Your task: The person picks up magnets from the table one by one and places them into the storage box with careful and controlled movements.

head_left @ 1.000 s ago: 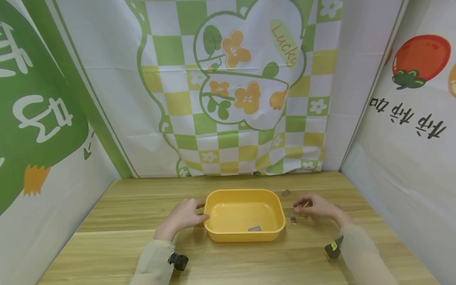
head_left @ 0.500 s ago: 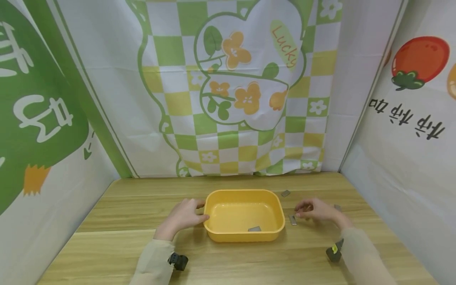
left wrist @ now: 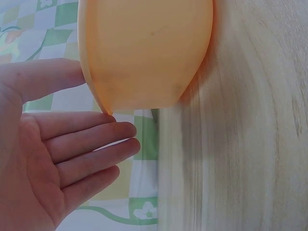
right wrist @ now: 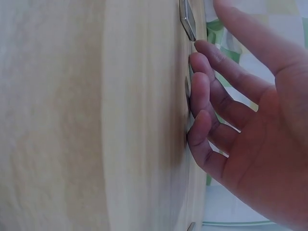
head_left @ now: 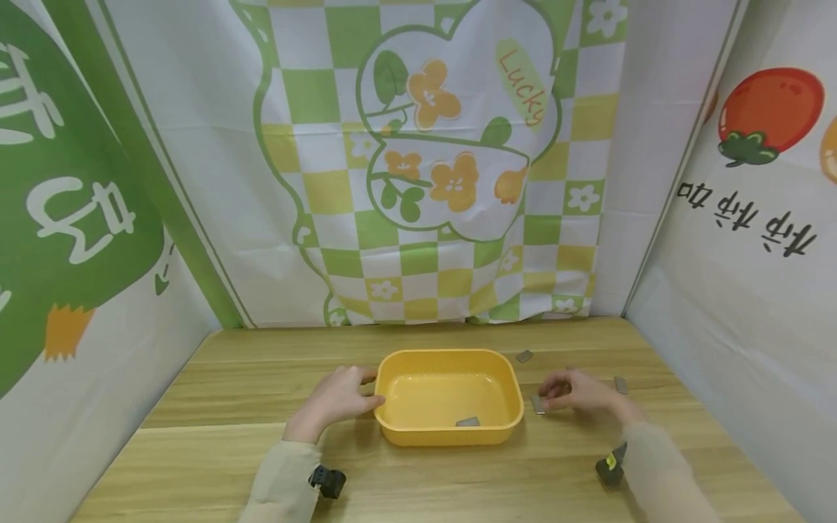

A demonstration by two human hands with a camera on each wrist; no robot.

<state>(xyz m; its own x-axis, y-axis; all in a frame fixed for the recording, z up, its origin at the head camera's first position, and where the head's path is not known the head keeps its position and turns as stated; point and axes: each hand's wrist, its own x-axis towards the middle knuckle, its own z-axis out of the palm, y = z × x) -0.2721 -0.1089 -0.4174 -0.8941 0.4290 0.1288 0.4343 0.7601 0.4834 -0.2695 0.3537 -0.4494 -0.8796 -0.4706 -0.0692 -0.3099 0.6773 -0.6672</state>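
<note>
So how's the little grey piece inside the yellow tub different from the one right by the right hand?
The grey piece in the yellow tub lies on the floor of the yellow tub, near its front wall; the grey piece by the right hand lies on the bare wooden table, just right of the tub. Nothing touches the first; the right hand has its fingertips at the second. Both look small, flat and grey.
</note>
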